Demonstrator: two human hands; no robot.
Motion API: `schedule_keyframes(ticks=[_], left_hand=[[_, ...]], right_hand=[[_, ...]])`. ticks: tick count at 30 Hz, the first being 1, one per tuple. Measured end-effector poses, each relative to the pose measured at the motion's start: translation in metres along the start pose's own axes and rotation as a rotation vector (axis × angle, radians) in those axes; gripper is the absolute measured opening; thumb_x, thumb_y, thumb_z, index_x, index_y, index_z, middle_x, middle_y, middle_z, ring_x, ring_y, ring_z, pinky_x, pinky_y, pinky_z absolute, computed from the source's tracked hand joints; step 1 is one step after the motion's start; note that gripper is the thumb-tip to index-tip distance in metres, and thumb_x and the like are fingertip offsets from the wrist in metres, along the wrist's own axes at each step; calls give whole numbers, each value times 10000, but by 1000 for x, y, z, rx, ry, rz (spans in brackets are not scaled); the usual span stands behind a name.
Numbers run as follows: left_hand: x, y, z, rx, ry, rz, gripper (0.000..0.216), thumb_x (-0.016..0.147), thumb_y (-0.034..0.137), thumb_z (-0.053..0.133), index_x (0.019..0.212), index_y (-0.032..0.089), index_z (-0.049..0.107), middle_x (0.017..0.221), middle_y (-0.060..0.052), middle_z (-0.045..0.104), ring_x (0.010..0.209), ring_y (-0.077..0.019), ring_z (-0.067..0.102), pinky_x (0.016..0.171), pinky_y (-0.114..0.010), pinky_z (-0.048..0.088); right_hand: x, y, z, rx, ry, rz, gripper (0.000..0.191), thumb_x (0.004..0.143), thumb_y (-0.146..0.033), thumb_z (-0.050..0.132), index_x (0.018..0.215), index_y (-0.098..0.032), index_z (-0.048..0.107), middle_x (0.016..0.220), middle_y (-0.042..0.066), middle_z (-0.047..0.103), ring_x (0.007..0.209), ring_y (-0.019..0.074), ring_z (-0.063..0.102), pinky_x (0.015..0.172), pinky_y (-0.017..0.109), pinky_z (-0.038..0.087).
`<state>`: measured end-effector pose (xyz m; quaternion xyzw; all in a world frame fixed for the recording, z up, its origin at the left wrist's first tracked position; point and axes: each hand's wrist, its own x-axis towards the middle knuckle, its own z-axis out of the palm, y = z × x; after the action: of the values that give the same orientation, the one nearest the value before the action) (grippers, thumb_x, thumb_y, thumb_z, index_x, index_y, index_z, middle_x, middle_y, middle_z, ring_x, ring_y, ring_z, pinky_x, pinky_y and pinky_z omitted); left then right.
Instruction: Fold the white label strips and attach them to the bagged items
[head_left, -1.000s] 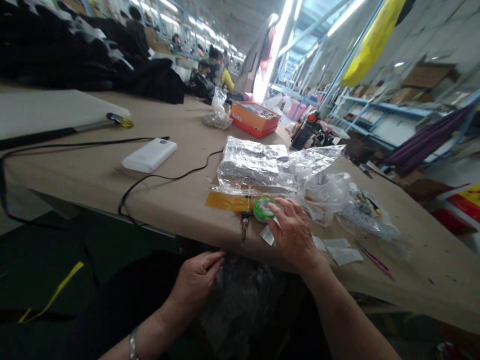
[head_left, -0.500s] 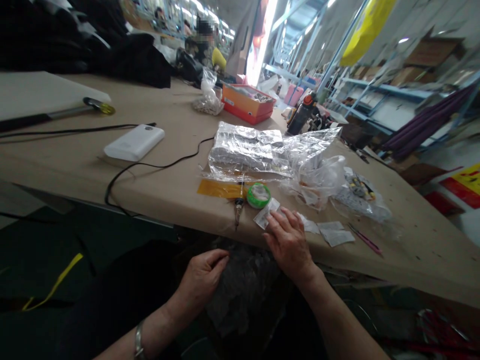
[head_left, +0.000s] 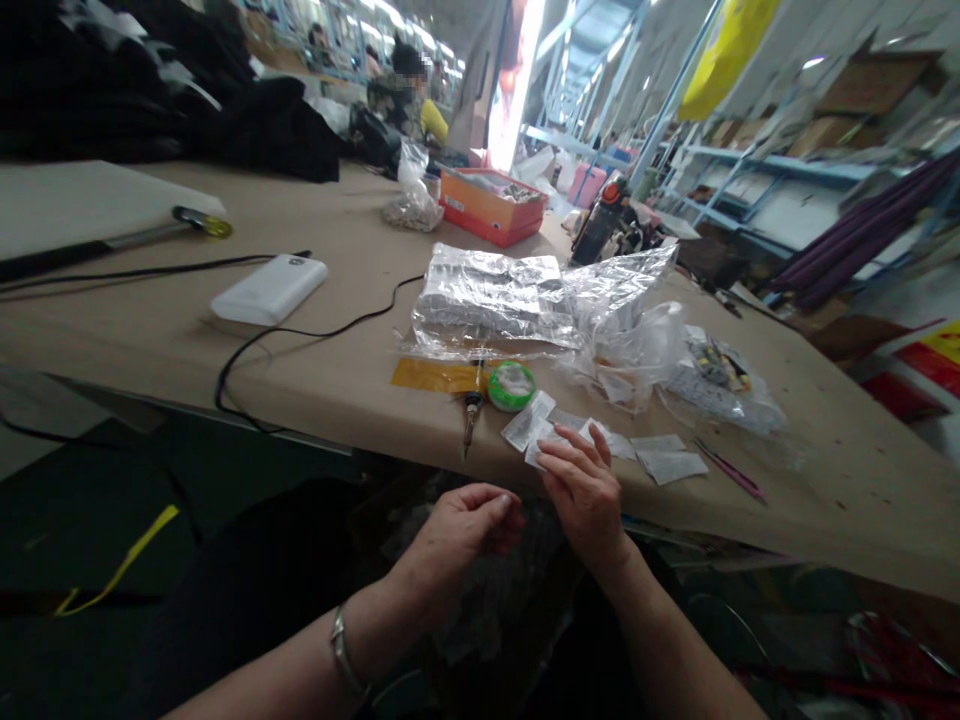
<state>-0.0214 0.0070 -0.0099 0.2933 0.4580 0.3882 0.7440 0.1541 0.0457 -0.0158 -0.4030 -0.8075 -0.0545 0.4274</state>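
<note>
The right hand (head_left: pixel 589 495) lies flat at the near edge of the long brown counter (head_left: pixel 345 370). Its fingers (head_left: pixel 571 452) are open and spread out, and the tips press down on a few small white paper slips (head_left: pixel 529 422). The slips lie flat on the counter, right under those fingertips and a little past them, up and to the left. The one that shows best has its long side on a slant, from near-left to far-right. The left hand (head_left: pixel 461 530) is lower down, off the counter edge and over the dark lap. Its fingers curl in until the tips meet the thumb, and I cannot tell if they pinch anything. So the right hand is the one on the slips, and the left hand is close by but not touching them. The slips lie up and to the right of the left fingertips. Just behind the slips sits a round green roll of tape (head_left: pixel 512 386), and beside it lies a thin tool with a dark handle (head_left: pixel 471 408), pointing at the counter edge. Further back is a crinkly clear plastic bag with silvery stuff inside (head_left: pixel 491 300). More white paper slips (head_left: pixel 667 462) lie to the right, near thin pink tweezers (head_left: pixel 731 478).
</note>
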Motion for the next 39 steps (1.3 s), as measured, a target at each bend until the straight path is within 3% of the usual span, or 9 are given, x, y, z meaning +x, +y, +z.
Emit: schedule_keyframes(ticks=[3, 6, 10, 15, 20, 25, 30, 33, 39], left_hand=[[1, 4, 12, -329, -84, -112, 193, 801, 293, 576, 867, 123, 639, 735, -59, 666, 631, -137, 620, 644, -274, 490], [5, 6, 20, -482, -108, -133, 143, 801, 222, 580, 838, 97, 638, 688, -48, 639, 548, -97, 579, 537, -211, 464], [8, 7, 26, -428, -67, -146, 35, 754, 70, 590, 740, 72, 622, 634, -48, 624, 495, -77, 556, 465, -166, 423], [4, 7, 28, -213, 30, -181, 111, 794, 150, 580, 877, 83, 613, 667, -65, 648, 534, -126, 605, 536, -243, 500], [2, 2, 27, -145, 20, -199, 125, 802, 174, 578, 900, 99, 596, 631, -35, 630, 506, -107, 579, 511, -225, 482], [4, -4, 25, -120, -14, -184, 88, 783, 193, 601, 756, 111, 579, 626, -37, 631, 504, -101, 575, 503, -212, 470], [3, 0, 27, -118, 37, -235, 98, 775, 190, 604, 816, 101, 598, 673, -68, 655, 519, -123, 594, 522, -250, 493], [1, 2, 29, -159, 35, -245, 113, 779, 179, 588, 832, 83, 619, 717, -97, 669, 562, -144, 616, 563, -280, 512], [-2, 4, 30, -339, -102, -198, 117, 712, 50, 574, 764, 58, 679, 664, -95, 676, 543, -124, 604, 525, -214, 454]], right_hand=[[-9, -14, -7, 78, -25, -87, 123, 834, -151, 572, 856, -236, 659, 920, 6, 719, 1086, 197, 580, 1051, 461, 317], [-21, -31, -15, 120, -112, -136, 120, 840, -173, 563, 864, -245, 656, 929, -2, 711, 1092, 199, 568, 1033, 446, 352], [-31, -33, -25, 102, -169, -137, 186, 848, -168, 550, 997, -248, 627, 969, 9, 700, 1106, 193, 554, 1022, 437, 379], [-31, 8, -37, -157, -131, 67, 399, 860, -206, 522, 1252, -137, 492, 1151, 140, 618, 1196, 275, 470, 969, 491, 422], [-33, 34, -34, -337, -205, 70, 295, 855, -140, 511, 1131, -185, 606, 1147, 86, 647, 1135, 254, 528, 978, 468, 420], [-34, 37, -32, -212, -91, 114, 192, 859, -161, 525, 979, -204, 668, 1008, 65, 699, 1051, 221, 589, 919, 421, 472], [-33, 37, -37, -34, 48, 222, 166, 843, -141, 541, 940, -206, 657, 977, 69, 685, 1000, 207, 620, 891, 411, 499], [-33, 19, -41, 59, 58, 134, 206, 822, -112, 560, 977, -223, 641, 1017, 66, 670, 1055, 221, 597, 913, 444, 487], [-35, -28, -35, 127, -234, -192, 155, 845, -146, 556, 961, -215, 630, 997, 47, 689, 1107, 203, 570, 969, 423, 446]])
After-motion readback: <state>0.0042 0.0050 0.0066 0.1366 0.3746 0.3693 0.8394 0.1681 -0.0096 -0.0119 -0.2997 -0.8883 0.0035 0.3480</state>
